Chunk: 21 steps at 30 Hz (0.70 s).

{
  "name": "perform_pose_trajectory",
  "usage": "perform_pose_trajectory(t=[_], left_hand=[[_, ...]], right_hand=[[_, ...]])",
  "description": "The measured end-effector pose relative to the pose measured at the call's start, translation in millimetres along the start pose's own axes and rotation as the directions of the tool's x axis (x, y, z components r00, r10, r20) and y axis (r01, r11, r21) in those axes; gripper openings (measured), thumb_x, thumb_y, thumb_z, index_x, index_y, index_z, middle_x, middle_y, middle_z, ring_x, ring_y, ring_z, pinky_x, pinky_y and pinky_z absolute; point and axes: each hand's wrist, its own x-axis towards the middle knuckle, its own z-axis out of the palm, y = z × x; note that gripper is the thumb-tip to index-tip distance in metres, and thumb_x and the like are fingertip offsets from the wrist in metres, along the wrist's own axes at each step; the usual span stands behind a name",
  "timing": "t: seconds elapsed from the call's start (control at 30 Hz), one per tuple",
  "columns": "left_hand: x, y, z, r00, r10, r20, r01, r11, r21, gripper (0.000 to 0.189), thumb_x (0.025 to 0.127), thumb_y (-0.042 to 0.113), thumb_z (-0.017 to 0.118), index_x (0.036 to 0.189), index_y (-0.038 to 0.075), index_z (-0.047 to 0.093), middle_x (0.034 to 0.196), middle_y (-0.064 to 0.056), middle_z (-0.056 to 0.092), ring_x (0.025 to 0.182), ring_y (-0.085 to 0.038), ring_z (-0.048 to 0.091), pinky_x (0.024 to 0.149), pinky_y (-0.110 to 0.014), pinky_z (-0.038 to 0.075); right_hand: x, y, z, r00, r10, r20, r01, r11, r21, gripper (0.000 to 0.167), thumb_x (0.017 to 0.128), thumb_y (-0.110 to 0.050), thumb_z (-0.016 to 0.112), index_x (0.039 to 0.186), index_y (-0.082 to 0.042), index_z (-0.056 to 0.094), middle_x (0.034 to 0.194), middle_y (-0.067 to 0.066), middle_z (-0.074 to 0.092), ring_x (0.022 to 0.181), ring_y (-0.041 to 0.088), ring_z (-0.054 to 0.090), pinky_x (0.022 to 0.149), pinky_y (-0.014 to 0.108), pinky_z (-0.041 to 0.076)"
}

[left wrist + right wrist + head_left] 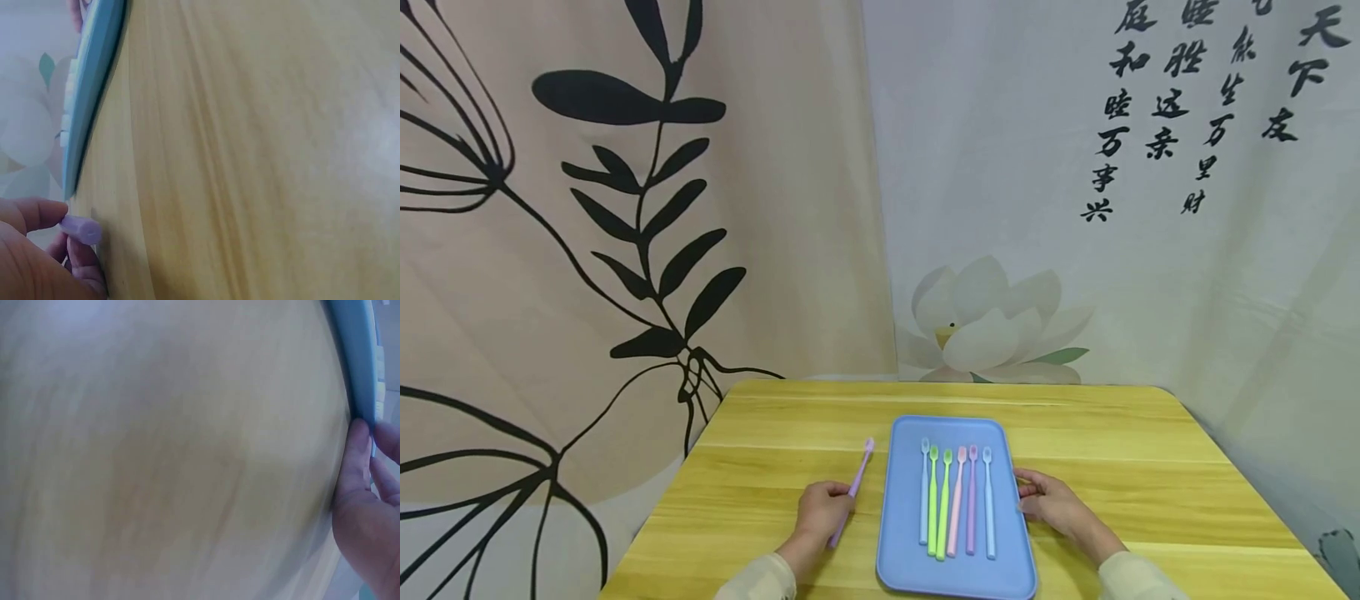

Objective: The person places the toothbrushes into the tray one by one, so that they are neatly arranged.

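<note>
A purple toothbrush [861,471] is pinched by my left hand [822,510] at its handle, head pointing away, just left of the blue tray [901,533]. In the left wrist view the handle's end [90,231] sticks out between thumb and fingers. My right hand [1058,507] grips the tray's right rim; in the right wrist view its digits lie on both sides of the tray wall [359,362]. Side by side in the tray lie two light blue toothbrushes, left [923,504] and right [989,508], two green toothbrushes [944,508], a pink toothbrush [957,512] and a purple one [972,508].
The tray rests on a yellow wood-grain table [1135,467]. Behind the table hangs a printed cloth [805,208] with dark plants, a pale lotus and black writing.
</note>
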Motion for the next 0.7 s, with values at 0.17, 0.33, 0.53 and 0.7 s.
perform_pose_trajectory(t=[0.17,0.33,0.53,0.7], left_hand=[[0.4,-0.2,0.7,1.0,-0.009,-0.018,0.008,0.999,-0.05,0.021,0.074,-0.002,0.07,0.094,-0.006,0.073,0.081,-0.007,0.068,0.071,-0.019,0.061,0.064,-0.031,0.055],[2.4,0.7,2.0,0.999,-0.05,-0.022,0.048,0.994,-0.096,0.023,0.075,-0.002,0.069,0.098,-0.006,0.072,0.084,-0.009,0.067,0.072,-0.019,0.061,0.064,-0.03,0.056],[3.7,6.2,1.5,0.999,-0.04,-0.021,0.036,0.988,-0.152,0.026,0.076,-0.004,0.067,0.102,-0.008,0.07,0.087,-0.011,0.067,0.072,-0.02,0.062,0.065,-0.031,0.056],[2.8,11.9,2.1,1.0,-0.02,-0.024,0.014,0.977,-0.213,0.028,0.076,-0.006,0.066,0.104,-0.011,0.069,0.086,-0.013,0.066,0.069,-0.022,0.063,0.061,-0.031,0.055]], right_hand=[[-0.2,-2,2,0.999,0.021,-0.032,-0.021,1.0,0.005,0.062,0.083,0.013,0.059,0.142,0.014,0.04,0.107,0.02,0.056,0.094,0.027,0.059,0.081,0.041,0.056],[-0.9,-2,2,0.999,0.029,-0.037,-0.029,0.999,0.014,0.061,0.083,0.013,0.058,0.142,0.013,0.04,0.108,0.021,0.056,0.095,0.028,0.058,0.082,0.042,0.056],[-1.4,-2,3,0.999,0.025,-0.042,-0.024,0.999,0.025,0.062,0.083,0.015,0.058,0.142,0.014,0.04,0.107,0.021,0.055,0.095,0.028,0.058,0.082,0.041,0.056],[-1.4,-1,4,0.999,0.022,-0.04,-0.021,1.0,0.011,0.062,0.083,0.013,0.059,0.142,0.013,0.041,0.106,0.02,0.056,0.094,0.027,0.057,0.081,0.04,0.056]])
